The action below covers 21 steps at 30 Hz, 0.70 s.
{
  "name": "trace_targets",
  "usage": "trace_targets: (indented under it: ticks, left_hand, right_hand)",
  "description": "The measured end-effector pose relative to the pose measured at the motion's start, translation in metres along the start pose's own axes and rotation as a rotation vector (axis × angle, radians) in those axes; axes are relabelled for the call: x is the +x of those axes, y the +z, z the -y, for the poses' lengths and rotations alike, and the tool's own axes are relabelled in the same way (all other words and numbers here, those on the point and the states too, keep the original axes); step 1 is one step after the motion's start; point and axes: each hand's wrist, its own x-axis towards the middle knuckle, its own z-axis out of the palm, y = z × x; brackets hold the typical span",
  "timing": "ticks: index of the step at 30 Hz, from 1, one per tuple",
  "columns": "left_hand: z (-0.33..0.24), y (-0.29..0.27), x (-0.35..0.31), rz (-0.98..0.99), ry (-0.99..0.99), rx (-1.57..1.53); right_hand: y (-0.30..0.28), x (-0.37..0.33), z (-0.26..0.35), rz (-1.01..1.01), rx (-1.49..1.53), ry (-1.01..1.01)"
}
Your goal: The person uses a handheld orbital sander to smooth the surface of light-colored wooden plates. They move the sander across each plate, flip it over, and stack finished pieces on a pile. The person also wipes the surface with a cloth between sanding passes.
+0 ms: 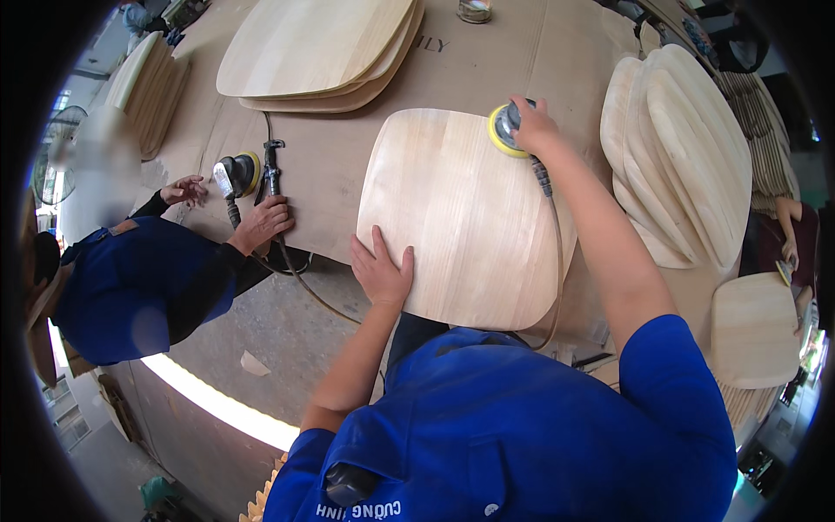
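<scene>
A pale wooden panel (pixel 452 217) with rounded corners lies in front of me, its near edge close to the table's edge. My right hand (pixel 535 129) is wrapped round a sander (pixel 507 130) with a yellow pad, at the panel's far right corner. A hose (pixel 557 252) runs from the sander back toward my body. At the near left corner, my left hand (pixel 383 271) rests on the panel with its fingers spread. It holds no tool.
Stacked wooden panels stand at far left (pixel 317 43) and right (pixel 674 157). A co-worker in blue (pixel 156 278) sits at left, hands near another sander (pixel 237 176) and a black hose fitting (pixel 273 165). A small jar (pixel 474 10) stands at the back. Another person (pixel 787 235) works far right.
</scene>
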Motion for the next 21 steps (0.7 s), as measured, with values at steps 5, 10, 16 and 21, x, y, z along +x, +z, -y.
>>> trace_targets:
  ticks: [5,10,16,21]
  left_hand:
    - [0.003,-0.005,0.000,0.046,0.009,-0.056]
    - [0.008,-0.008,-0.001,0.045,0.062,-0.116]
    - [0.013,-0.011,0.002,0.104,0.086,-0.175]
    - [0.017,-0.006,-0.003,0.087,0.108,-0.162]
  right_hand:
    - [0.021,0.013,0.094,0.024,-0.012,-0.111]
    - [0.033,0.011,0.163,0.096,0.004,-0.202]
    - [0.048,-0.012,0.195,0.153,-0.039,-0.304]
    - [0.051,-0.012,0.158,0.125,0.038,-0.339]
